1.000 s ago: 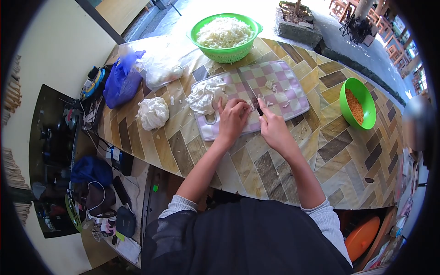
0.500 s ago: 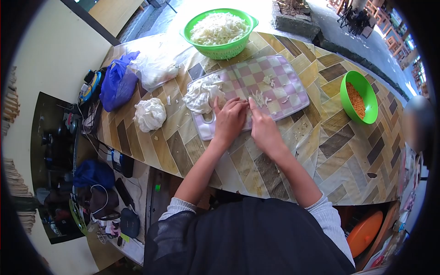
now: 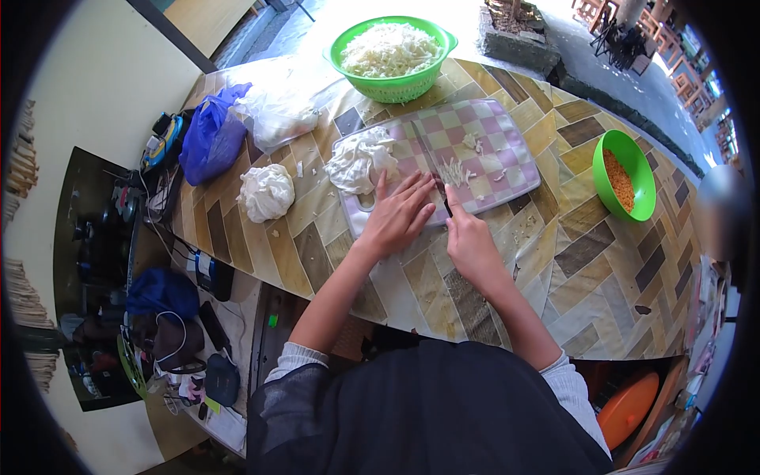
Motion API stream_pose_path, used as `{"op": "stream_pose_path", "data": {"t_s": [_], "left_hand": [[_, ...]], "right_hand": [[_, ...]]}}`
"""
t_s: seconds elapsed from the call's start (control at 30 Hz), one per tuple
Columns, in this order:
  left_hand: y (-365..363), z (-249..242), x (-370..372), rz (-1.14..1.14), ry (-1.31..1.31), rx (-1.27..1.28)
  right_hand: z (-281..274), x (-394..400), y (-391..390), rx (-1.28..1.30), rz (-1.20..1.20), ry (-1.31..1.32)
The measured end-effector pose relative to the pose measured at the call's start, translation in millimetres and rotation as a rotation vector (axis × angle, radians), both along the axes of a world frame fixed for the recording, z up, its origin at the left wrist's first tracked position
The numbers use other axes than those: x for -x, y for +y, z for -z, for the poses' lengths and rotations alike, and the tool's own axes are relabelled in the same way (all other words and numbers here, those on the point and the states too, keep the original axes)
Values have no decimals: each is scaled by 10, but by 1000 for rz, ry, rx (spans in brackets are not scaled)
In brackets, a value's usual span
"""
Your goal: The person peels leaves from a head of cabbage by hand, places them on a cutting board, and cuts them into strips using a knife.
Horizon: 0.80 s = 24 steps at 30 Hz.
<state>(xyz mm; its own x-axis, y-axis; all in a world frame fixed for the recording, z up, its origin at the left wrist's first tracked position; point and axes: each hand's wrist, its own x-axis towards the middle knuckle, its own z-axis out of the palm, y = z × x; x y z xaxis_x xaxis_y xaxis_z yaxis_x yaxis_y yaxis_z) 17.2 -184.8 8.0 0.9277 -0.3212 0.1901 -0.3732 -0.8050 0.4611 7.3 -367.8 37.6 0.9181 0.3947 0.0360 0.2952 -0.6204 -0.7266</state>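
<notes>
Right hand (image 3: 469, 236): closed in a fist around the handle of a knife (image 3: 431, 169), knuckles up, forearm running back toward the near right. Knife: long axis runs from the fist away to the far left, tip toward the far edge of the board, blade lying low across the checkered cutting board (image 3: 507, 138); whether the edge touches the board cannot be told. Left hand (image 3: 400, 214): open, fingers spread and flat, palm down on the near left part of the board, holding nothing; fingertips point to the far right, toward the blade, and lie just beside it. Shredded white strips (image 3: 453, 171): small heap on the board just right of the blade, near both hands. White lump (image 3: 358, 161): on the left end of the board, just beyond the left hand. Second white lump (image 3: 266, 192): on the table (image 3: 602, 261), left of the board. Green basket (image 3: 393, 51): far side of the table, filled with white shreds. Green bowl (image 3: 625, 176): right of the board, holding orange grains. Blue bag (image 3: 210, 134): far left of the table.
</notes>
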Motion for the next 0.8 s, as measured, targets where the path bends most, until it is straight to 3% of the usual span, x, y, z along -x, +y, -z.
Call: {"op": "stream_pose_path", "data": {"t_s": [0.13, 0.33, 0.43, 0.63, 0.8], "left_hand": [[9, 8, 1, 7, -14, -14], [-8, -34, 25, 6, -19, -136], [-11, 4, 39, -12, -62, -67], [25, 38, 62, 15, -93, -69], [16, 35, 57, 13, -96, -74]], "right_hand": [[97, 20, 121, 217, 28, -26], [22, -348, 12, -13, -14, 19], [-101, -340, -111, -84, -33, 45], [-179, -121, -43, 5, 6, 146], [92, 21, 64, 61, 12, -35]]}}
